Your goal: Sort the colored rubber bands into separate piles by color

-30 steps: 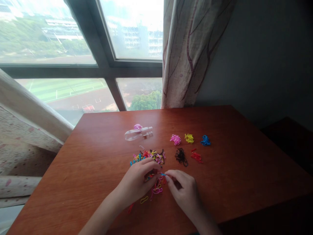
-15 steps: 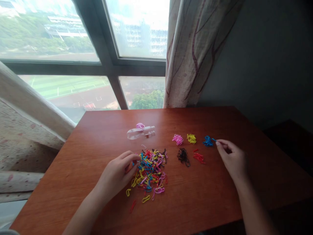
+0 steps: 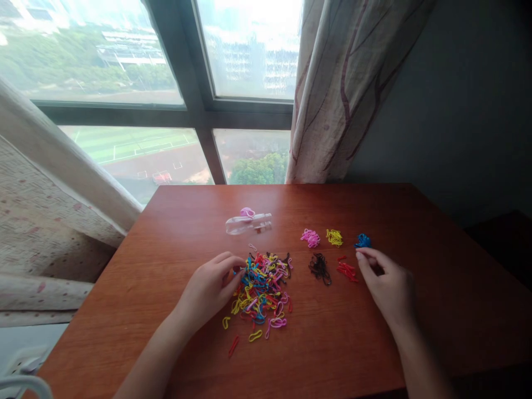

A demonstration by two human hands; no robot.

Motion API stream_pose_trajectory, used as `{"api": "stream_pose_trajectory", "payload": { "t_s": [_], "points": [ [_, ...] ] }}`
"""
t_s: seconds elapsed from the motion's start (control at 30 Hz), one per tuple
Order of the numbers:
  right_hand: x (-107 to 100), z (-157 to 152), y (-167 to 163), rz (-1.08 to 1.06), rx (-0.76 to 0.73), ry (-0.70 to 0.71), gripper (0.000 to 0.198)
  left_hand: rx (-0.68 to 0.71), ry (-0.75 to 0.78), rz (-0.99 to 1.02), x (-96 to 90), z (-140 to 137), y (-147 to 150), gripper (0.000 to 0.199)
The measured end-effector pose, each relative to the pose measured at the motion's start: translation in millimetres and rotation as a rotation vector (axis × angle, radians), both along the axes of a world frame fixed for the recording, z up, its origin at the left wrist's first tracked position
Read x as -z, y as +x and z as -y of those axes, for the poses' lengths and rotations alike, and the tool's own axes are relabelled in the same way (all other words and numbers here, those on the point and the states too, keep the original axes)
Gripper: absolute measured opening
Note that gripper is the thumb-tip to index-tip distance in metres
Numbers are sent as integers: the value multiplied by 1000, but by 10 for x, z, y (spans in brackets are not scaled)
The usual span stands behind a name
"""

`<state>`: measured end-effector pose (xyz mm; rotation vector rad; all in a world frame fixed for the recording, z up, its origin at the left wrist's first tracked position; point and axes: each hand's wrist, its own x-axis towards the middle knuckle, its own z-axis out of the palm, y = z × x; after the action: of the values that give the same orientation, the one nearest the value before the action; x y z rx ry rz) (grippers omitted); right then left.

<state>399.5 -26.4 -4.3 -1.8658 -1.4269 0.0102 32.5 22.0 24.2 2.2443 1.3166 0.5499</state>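
Note:
A mixed heap of small coloured rubber bands (image 3: 264,285) lies mid-table, with red, yellow, blue, pink and black ones tangled together. At its left edge my left hand (image 3: 214,282) is closed in a pinch, and a bit of blue rubber band (image 3: 237,271) shows between thumb and fingers. My right hand (image 3: 388,280) has thumb and forefinger together just below the small blue pile (image 3: 363,240); no band shows in its fingertips. Single-colour piles sit nearby: pink (image 3: 310,238), yellow (image 3: 334,238), black (image 3: 320,269) and red (image 3: 346,270).
Behind the heap lies a clear plastic item (image 3: 248,224) with a pink piece on it. The brown wooden table (image 3: 187,216) ends at a window with curtains (image 3: 332,100) on both sides. A white cable (image 3: 31,381) curves at the lower left.
The blue rubber band that stuck out of my right fingertips no longer shows there, and that hand has shifted from beside the blue pile to below it. The whole view has moved slightly.

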Motion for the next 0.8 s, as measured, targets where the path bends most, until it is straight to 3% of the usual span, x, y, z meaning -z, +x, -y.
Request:
{"api": "stream_pose_trajectory", "payload": {
  "t_s": [0.17,0.37,0.53,0.8],
  "points": [
    [-29,135,-550,-93,-199,12,26,-49,13,-33,-2,4,10,12],
    [70,254,-969,-198,-339,-28,22,3,-12,-57,10,26,14,14],
    [148,306,-1094,-154,-402,-46,22,6,1,-70,24,19,3,12],
    [164,308,-1082,-166,-406,-57,23,-4,4,89,-71,34,-2,10]
  ]
}}
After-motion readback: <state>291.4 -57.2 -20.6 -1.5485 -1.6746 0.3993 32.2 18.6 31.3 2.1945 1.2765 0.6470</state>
